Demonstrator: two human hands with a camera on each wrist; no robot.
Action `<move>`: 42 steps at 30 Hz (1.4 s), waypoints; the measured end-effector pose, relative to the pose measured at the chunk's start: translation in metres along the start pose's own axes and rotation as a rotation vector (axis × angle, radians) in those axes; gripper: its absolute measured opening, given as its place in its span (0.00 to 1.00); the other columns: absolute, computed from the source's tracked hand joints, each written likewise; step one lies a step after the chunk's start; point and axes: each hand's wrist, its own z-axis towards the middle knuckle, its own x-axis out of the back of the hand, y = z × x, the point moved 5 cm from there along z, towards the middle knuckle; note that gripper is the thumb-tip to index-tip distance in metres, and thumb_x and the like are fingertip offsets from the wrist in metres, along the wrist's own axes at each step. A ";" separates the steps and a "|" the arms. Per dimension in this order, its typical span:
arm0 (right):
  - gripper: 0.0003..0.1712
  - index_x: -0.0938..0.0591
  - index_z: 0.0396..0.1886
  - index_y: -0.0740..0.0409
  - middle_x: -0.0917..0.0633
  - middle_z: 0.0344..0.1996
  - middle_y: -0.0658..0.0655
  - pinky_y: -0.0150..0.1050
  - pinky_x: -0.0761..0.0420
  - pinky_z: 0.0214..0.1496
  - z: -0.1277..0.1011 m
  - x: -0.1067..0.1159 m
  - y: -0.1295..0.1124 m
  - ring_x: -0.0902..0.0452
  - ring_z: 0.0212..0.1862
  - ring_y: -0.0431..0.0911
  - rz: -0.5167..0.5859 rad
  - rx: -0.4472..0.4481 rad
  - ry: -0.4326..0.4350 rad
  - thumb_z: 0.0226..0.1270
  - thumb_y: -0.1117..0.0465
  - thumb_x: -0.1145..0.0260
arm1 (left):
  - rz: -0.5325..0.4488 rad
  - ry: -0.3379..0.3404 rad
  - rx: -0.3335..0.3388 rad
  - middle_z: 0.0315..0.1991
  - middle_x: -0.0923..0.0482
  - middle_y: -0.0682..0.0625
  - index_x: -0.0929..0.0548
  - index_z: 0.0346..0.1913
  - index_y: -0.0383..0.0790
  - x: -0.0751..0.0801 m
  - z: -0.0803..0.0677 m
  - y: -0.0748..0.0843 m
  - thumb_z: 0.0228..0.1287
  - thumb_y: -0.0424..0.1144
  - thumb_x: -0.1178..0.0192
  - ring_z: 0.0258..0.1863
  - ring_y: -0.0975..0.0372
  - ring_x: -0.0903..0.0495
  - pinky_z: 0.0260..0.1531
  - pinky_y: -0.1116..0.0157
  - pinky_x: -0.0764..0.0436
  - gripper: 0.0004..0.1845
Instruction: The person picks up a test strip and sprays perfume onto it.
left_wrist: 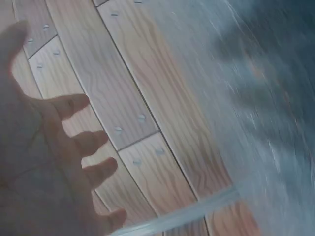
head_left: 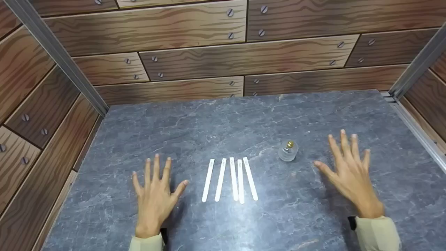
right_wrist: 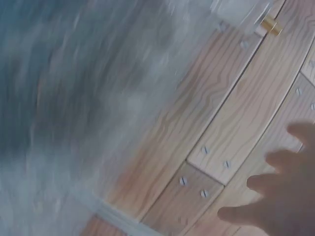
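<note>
Several slim white paper strips (head_left: 241, 181) lie fanned out side by side on the grey marbled table (head_left: 195, 132), each with small dark lettering at its far end. Behind them to the right stands a small clear glass bottle (head_left: 287, 154) with a gold top, upright; its gold tip also shows at the top of the right wrist view. To the left of the strips, my left hand (head_left: 155, 198) is spread with straight fingers and holds nothing. My right hand (head_left: 352, 177), fingers likewise spread and straight, is to the right of the bottle, apart from it.
Wood-plank-patterned walls (head_left: 195, 62) enclose the table at the back and both sides. Metal posts (head_left: 59, 55) rise at the two back corners, and a metal rail (head_left: 418, 132) runs along the right edge.
</note>
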 end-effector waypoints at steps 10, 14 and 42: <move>0.32 0.21 0.56 0.74 0.17 0.49 0.73 0.62 0.22 0.48 0.014 0.007 -0.021 0.20 0.46 0.67 0.141 0.092 0.335 0.47 0.74 0.22 | -0.231 0.031 -0.037 0.60 0.22 0.33 0.20 0.62 0.33 -0.009 0.004 0.039 0.67 0.46 0.33 0.56 0.38 0.21 0.53 0.38 0.24 0.27; 0.34 0.20 0.55 0.73 0.17 0.45 0.71 0.61 0.21 0.41 0.018 0.004 -0.025 0.20 0.42 0.65 0.145 0.070 0.332 0.43 0.78 0.21 | -0.324 -0.009 -0.005 0.59 0.21 0.35 0.19 0.63 0.35 -0.014 0.007 0.051 0.69 0.47 0.35 0.55 0.40 0.20 0.51 0.41 0.21 0.26; 0.32 0.18 0.52 0.72 0.15 0.46 0.68 0.59 0.20 0.37 0.027 -0.006 -0.052 0.18 0.43 0.64 0.201 0.031 0.259 0.42 0.80 0.22 | -0.895 -0.132 0.016 0.53 0.19 0.32 0.21 0.60 0.26 -0.056 0.011 0.098 0.68 0.31 0.37 0.46 0.46 0.15 0.40 0.59 0.14 0.19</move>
